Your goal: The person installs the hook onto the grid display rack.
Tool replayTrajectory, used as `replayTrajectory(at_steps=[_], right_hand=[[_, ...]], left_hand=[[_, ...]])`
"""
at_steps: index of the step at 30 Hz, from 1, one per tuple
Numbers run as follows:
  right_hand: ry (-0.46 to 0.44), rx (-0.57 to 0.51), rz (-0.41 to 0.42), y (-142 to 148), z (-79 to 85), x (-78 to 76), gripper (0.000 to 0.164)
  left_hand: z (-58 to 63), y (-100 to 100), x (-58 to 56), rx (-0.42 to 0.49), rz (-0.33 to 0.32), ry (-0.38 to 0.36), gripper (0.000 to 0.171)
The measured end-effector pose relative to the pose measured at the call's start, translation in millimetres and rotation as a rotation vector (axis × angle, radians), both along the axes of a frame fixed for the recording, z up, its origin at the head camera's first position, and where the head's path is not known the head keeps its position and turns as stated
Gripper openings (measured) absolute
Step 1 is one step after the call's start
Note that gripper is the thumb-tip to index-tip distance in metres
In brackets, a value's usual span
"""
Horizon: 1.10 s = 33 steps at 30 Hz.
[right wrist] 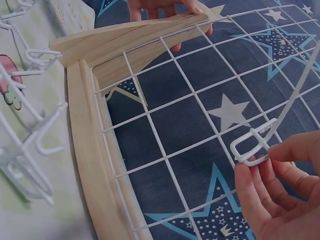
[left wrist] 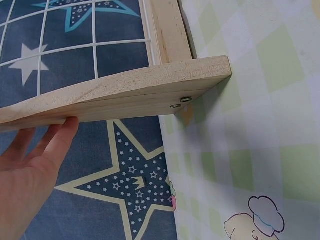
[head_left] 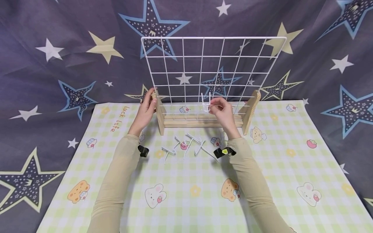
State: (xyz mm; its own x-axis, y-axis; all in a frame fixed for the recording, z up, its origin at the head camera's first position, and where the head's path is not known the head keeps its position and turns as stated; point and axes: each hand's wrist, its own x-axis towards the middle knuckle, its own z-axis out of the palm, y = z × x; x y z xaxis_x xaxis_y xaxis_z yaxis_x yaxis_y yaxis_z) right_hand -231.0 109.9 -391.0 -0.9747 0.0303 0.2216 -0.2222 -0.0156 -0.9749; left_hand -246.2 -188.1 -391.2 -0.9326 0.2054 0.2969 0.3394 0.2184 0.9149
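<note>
Seen from the head view, with 12 o'clock at the far edge, a white wire grid (head_left: 201,72) stands just past the centre toward 12 o'clock, leaning back; its lower part sits between a left wooden upright (head_left: 160,116) and a right wooden upright (head_left: 251,111), with a wooden base bar (head_left: 201,123) joining them at the grid's 6 o'clock.

The left hand (head_left: 144,113) grips the left wooden upright, at about 8 o'clock from the grid's middle, its fingers on the outer side near the upper end; the right hand (head_left: 224,113), at about 5 o'clock from that same middle, pinches a white wire hook (right wrist: 273,131) between thumb and fingers; the hook is in front of the grid's lower rows, its prong up, and whether it is latched onto a wire I cannot tell.

Toward 7 to 8 o'clock from the right hand, loose white hooks (head_left: 193,138) lie in a cluster on the tabletop (head_left: 180,220), some crossing one another; the tabletop wears a green-checked cloth with cartoon prints; a dark star-patterned curtain (head_left: 73,38) hangs beyond it, toward 12 o'clock.
</note>
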Motion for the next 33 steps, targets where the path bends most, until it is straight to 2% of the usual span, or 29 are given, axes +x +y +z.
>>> replayTrajectory(at_steps=[7,11,19,27,33], right_hand=[[-0.002,-0.026,-0.009,1,-30.2,-14.1,0.017],[-0.031,-0.028,-0.002,1,-27.9,-11.5,0.018],[-0.029,0.018,0.005,-3,-7.7,4.8,0.016],[-0.01,0.069,0.019,-1,-9.5,7.9,0.016],[-0.035,0.086,0.037,2,-12.5,11.3,0.018]], left_hand=[[0.2,0,-0.1,-0.021,0.011,0.0,0.047],[-0.4,0,0.6,-0.021,0.014,-0.011,0.047],[-1.5,0,1.6,-0.02,0.011,-0.009,0.047],[-0.9,0,1.1,-0.024,0.007,-0.015,0.047],[0.2,1,0.3,-0.027,0.011,-0.014,0.047]])
